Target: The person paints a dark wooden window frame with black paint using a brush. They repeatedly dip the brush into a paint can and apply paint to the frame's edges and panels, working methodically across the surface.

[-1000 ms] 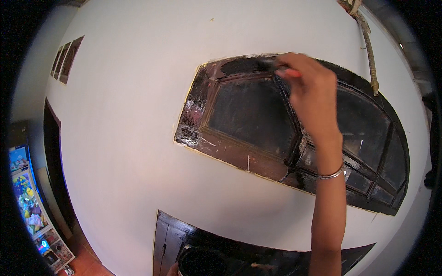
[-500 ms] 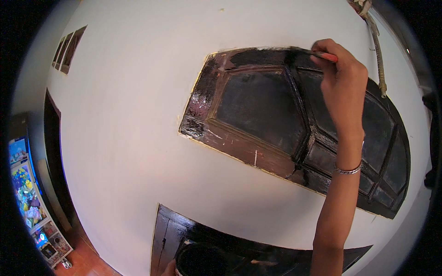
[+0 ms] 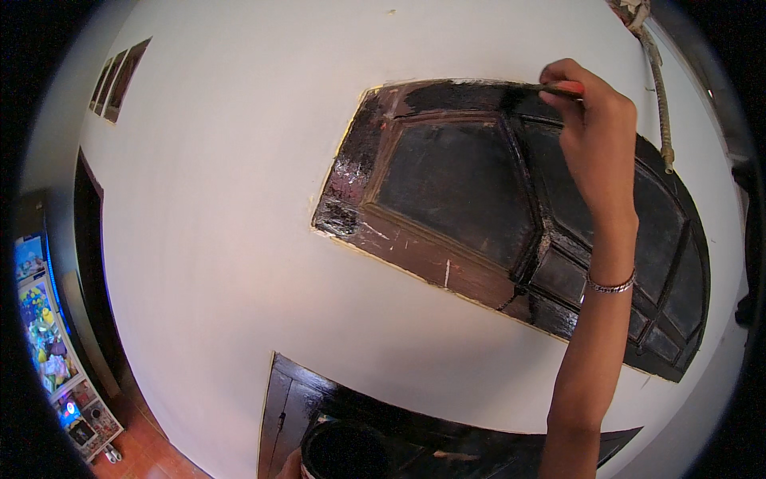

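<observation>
My right hand (image 3: 597, 132) is raised to the top edge of a dark wooden transom panel (image 3: 447, 191), closed around a paintbrush (image 3: 568, 88) with a red handle. The brush tip meets the panel's upper frame, where the black coat looks wet and glossy. Part of the frame at the left and lower edge still shows brown wood with pale scratches. Down at the bottom, the fingers of my left hand (image 3: 292, 466) grip the side of a round can of black paint (image 3: 347, 451); most of that hand is cut off by the picture's edge.
Yellowish tape (image 3: 345, 144) borders the panel on the white wall (image 3: 215, 199). Below is a dark wooden door (image 3: 295, 391), behind the can. A flexible conduit (image 3: 661, 112) hangs at the upper right. At far left are a doorway (image 3: 92, 239) and a lit display cabinet (image 3: 49, 335).
My right hand and the brush have shifted only slightly along the top edge, with the wrist tilting a little. The left hand keeps its hold on the can.
</observation>
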### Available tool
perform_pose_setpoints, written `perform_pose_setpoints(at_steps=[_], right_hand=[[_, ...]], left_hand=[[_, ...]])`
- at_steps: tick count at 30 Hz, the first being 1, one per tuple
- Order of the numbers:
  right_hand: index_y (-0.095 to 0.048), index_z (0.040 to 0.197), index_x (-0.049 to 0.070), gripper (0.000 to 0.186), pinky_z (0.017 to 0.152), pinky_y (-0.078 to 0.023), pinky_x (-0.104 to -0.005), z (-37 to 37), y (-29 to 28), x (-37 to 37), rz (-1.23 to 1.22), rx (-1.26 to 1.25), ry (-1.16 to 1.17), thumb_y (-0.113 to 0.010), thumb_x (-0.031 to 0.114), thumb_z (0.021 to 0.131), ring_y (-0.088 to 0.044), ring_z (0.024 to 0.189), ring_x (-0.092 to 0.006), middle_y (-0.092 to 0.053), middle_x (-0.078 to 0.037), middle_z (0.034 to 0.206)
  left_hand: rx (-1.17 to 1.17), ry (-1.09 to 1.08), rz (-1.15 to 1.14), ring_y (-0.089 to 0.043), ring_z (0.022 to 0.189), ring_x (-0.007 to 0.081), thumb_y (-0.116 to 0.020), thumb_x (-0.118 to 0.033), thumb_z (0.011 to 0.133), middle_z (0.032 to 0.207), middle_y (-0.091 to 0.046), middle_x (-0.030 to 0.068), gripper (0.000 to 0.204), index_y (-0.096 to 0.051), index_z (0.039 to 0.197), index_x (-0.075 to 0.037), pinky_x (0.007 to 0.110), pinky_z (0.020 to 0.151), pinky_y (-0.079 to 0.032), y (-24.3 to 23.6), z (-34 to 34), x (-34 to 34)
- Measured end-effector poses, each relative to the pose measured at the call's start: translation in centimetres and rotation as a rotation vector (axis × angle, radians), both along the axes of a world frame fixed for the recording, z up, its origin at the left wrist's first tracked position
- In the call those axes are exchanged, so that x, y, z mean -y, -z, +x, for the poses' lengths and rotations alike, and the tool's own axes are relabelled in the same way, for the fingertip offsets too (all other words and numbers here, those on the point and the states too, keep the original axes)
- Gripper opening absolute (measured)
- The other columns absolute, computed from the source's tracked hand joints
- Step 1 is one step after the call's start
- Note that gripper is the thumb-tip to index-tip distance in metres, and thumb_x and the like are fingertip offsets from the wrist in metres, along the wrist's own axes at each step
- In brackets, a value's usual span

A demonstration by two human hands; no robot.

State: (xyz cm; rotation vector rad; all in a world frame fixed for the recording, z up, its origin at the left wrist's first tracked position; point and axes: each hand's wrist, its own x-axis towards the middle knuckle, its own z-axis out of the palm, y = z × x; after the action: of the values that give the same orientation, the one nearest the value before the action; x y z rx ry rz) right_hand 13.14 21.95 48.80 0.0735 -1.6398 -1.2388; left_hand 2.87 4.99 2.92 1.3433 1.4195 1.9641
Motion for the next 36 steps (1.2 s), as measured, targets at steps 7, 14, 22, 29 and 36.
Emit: perform_pose_setpoints(at_steps=[7,14,22,29,36], right_hand=[[-0.067,0.099,0.0,0.018,0.069,-0.053,-0.0301,-3.7,0.5,-0.6,-0.023,0.197,-0.074,-0.069,-0.011,0.085,-0.071,0.075,-0.0265,-0.072,-0.014,0.085],[-0.069,0.105,0.0,0.015,0.07,-0.051,-0.026,-2.8,-0.6,-0.7,-0.353,0.166,-0.223,-0.073,-0.003,0.091,-0.07,0.078,-0.0119,-0.073,-0.006,0.087],[-0.071,0.106,0.0,0.013,0.081,-0.054,-0.0269,-0.1,-3.2,-0.6,-0.225,0.11,-0.041,-0.073,0.0,0.093,-0.072,0.09,-0.0107,-0.074,-0.003,0.092],[-0.07,0.104,0.0,0.012,0.082,-0.052,-0.024,-1.4,-3.7,-1.9,-0.386,0.277,-0.228,-0.074,0.001,0.093,-0.067,0.087,-0.0077,-0.073,-0.003,0.09],[-0.07,0.102,0.001,0.01,0.077,-0.051,-0.0267,-0.3,-4.8,0.0,-0.227,0.142,0.021,-0.073,0.001,0.093,-0.066,0.083,-0.0088,-0.072,-0.003,0.087]], left_hand=[[-0.009,0.009,-0.018,-0.066,0.113,0.0299,-0.102,-0.031,0.056,0.123,-0.065,0.0185,0.104,-0.049,0.139,0.001,0.043,0.097,-0.054,-0.2,-0.1,-0.1],[0.029,0.021,-0.012,-0.066,0.114,0.0292,-0.101,-0.03,0.056,0.124,-0.065,0.0183,0.102,-0.05,0.138,0.001,0.043,0.098,-0.054,0.0,-0.2,0.1],[0.013,0.024,-0.021,-0.065,0.116,0.0294,-0.101,-0.028,0.056,0.126,-0.064,0.0184,0.103,-0.049,0.14,0.001,0.043,0.1,-0.053,0.1,-0.1,-0.1],[0.034,0.058,-0.01,-0.064,0.118,0.0303,-0.101,-0.028,0.056,0.128,-0.063,0.0191,0.105,-0.048,0.142,0.001,0.044,0.101,-0.052,0.0,0.0,-0.3],[0.057,0.076,-0.014,-0.062,0.122,0.0307,-0.101,-0.027,0.056,0.132,-0.061,0.0195,0.109,-0.044,0.145,0.002,0.044,0.103,-0.051,0.7,0.0,-0.4]])
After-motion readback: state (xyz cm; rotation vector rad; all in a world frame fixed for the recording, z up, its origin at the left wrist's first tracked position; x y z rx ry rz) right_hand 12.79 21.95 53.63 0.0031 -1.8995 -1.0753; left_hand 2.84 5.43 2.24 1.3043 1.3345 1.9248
